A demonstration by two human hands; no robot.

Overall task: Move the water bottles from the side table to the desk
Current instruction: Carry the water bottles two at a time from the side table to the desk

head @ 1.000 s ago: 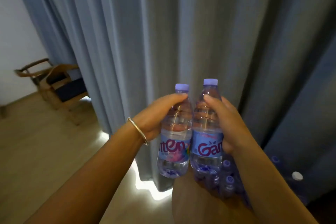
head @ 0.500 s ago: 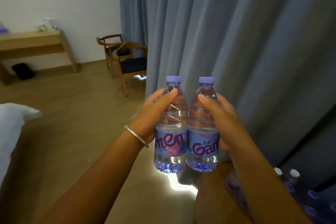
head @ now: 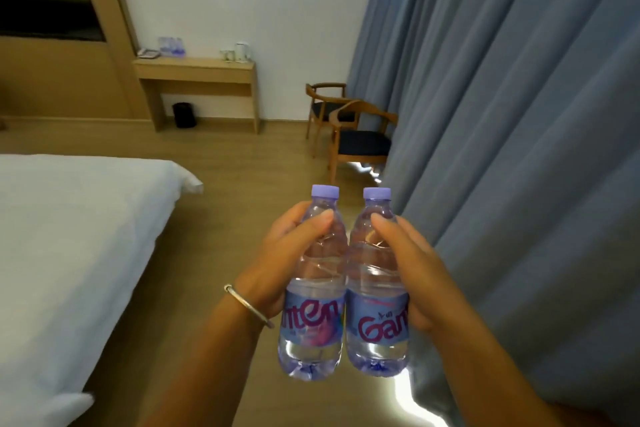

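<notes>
I hold two clear water bottles with purple caps and blue labels upright in front of me, side by side and touching. My left hand (head: 284,253) grips the left bottle (head: 313,315) round its upper body. My right hand (head: 412,267) grips the right bottle (head: 375,319) the same way. Across the room stands the wooden desk (head: 195,68) against the white wall, with a few water bottles (head: 170,45) standing on its left part. The side table is out of view.
A white kettle (head: 243,51) and cups stand on the desk's right part. A white bed (head: 69,236) fills the left. Two wooden chairs (head: 356,135) stand by the blue curtain (head: 519,149) on the right. Wooden floor runs between bed and curtain.
The view has swung left from the curtain and side table to the room; the desk, bed and chairs have come into sight. Both hands keep the same grip on the two bottles.
</notes>
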